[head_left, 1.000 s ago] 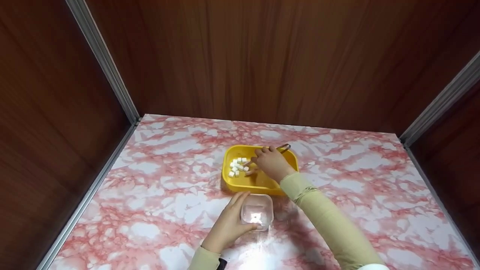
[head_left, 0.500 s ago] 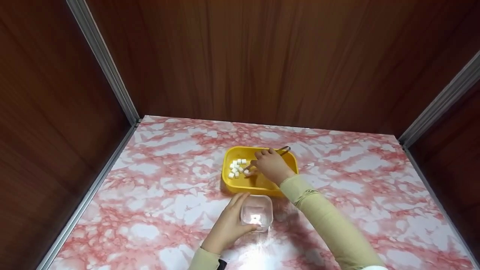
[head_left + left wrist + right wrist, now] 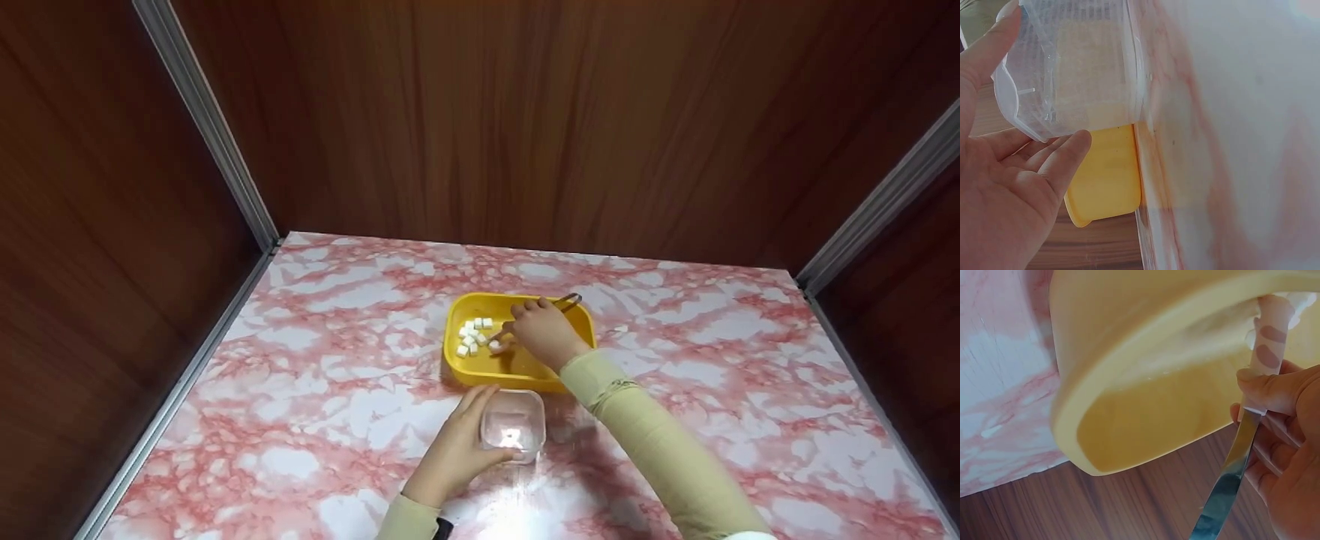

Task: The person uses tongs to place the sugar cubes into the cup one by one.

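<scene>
Clear container [image 3: 514, 416]: we see the left hand [image 3: 452, 456] gripping it beside the yellow tub [image 3: 480, 376] — steadying it, we judge.
Tongs [image 3: 1243, 439]: pinched in the right hand [image 3: 547, 334], probably tilted to reach the tub's white cubes [image 3: 469, 340].

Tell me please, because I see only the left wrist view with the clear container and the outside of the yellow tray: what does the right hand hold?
Observer: The right hand holds metal tongs.

Operator: Thank you. What lies inside the yellow tray?

Observer: White cubes, gathered in the left part of the yellow tray in the head view.

Operator: And where do the tongs reach?

Observer: Down to the right edge of that group; I cannot tell whether they grip a cube.
</scene>
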A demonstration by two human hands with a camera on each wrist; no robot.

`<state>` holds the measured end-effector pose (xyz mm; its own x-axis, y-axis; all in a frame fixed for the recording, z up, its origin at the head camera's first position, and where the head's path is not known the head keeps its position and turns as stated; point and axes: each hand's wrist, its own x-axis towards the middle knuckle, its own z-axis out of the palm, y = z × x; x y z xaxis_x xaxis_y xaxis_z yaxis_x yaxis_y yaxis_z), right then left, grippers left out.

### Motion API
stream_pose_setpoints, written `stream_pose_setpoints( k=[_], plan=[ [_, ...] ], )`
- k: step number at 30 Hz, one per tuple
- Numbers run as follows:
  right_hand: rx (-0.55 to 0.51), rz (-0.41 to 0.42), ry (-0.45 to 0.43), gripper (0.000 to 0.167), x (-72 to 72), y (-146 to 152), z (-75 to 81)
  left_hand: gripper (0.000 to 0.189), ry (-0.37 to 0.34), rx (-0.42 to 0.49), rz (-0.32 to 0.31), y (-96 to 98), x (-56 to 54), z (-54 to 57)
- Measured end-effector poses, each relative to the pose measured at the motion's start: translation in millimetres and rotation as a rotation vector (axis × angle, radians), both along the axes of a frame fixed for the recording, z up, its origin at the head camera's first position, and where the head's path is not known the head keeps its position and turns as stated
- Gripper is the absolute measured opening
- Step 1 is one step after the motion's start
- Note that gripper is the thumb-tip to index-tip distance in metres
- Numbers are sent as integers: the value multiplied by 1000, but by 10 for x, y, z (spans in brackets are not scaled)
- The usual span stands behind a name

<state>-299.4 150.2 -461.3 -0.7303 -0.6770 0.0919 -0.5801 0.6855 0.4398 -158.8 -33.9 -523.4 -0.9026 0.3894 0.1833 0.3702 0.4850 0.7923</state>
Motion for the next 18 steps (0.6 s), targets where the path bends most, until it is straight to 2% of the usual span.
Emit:
stream_pose_setpoints(
  k=[12, 18],
  plan=[
    [-46, 3, -22, 17, 20, 68, 5, 98, 6, 13, -3, 2, 3, -1],
    [-66, -1, -15, 21, 56, 120, 26, 100, 2, 5, -6, -4, 3, 13]
  ],
)
